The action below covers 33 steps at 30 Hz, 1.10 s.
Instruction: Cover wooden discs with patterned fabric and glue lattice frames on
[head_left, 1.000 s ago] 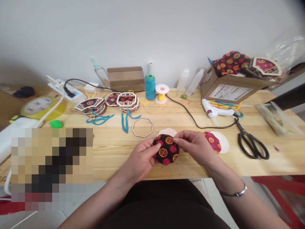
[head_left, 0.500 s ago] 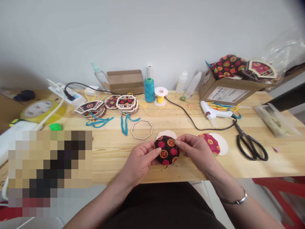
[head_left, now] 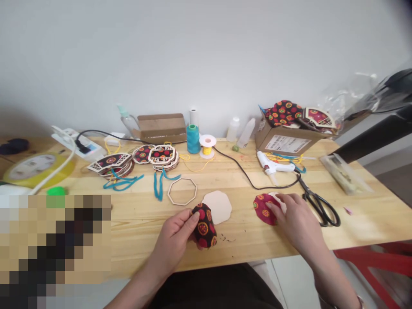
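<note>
Cloth handling appears to be the step in hand, with one piece held and another under the fingers. The left hand [head_left: 172, 242] is closed in a thumb-and-finger pinch on the black patterned cloth [head_left: 206, 227], curled and raised just beside the cream backing piece [head_left: 219, 207]. The right hand [head_left: 301, 225] is palm-down, its fingers partly curled over the crimson patterned cloth [head_left: 264, 210] lying on the wooden table [head_left: 141, 231]; whether it grips the edge, I cannot tell. Lifting that cloth would call for a fine edge pinch. Both forearms reach forward, angled inward, wrists low.
</note>
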Available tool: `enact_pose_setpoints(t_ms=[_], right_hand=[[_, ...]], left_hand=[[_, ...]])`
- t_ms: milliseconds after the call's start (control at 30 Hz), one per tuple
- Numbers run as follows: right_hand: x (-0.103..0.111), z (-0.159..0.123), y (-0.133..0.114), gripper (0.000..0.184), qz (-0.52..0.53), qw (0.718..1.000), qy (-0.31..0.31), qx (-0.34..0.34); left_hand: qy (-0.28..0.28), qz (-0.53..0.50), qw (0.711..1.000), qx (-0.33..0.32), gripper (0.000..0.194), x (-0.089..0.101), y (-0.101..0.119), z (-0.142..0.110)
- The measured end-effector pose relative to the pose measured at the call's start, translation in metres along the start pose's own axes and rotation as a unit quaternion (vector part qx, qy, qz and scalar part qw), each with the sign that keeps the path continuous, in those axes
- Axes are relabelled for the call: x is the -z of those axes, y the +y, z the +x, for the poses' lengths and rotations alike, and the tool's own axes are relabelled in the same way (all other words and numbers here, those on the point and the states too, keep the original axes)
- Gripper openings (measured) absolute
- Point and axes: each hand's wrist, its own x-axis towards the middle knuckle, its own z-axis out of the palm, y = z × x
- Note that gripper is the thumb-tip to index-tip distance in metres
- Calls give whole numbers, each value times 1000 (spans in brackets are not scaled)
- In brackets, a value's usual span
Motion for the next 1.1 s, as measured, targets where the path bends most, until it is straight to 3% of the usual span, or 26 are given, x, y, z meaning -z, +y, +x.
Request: enact_pose_setpoints(t_ms=[167,333,400,533,567,633,700,833,1000,1100], right_hand=[[-2,7,5,21,47,997,-58,-26],[11,4,-3,16,181,981,-61,-20],[24,-5,-11,18,301,949,-91,12],[46,-34,-37,19,508,816,-252,110],[48,-40,-44,18,524,794,-282,122],[45,-49,-57,16,518,780,-323,137],[36,-53,-67,14,493,800,-315,135],[16,-55,-78,13,457,850,-234,120],[8,-57,-75,16,422,873,-208,130],[5,-48,-56,20,293,941,-113,124]], left_hand=[[-48,-14,999,4,27,-2,4,1],[-57,-15,998,6,21,-1,5,-2],[-63,-26,997,26,21,-2,4,-6],[-100,-65,990,81,21,-8,0,-15],[-116,-79,985,95,22,-10,-1,-17],[-143,-110,977,118,22,-15,-1,-19],[-144,-134,973,120,23,-19,-1,-20],[-108,-163,974,116,28,-22,-2,-22],[-127,-100,980,113,32,-20,-6,-20],[-111,-81,986,100,29,-21,-4,-18]])
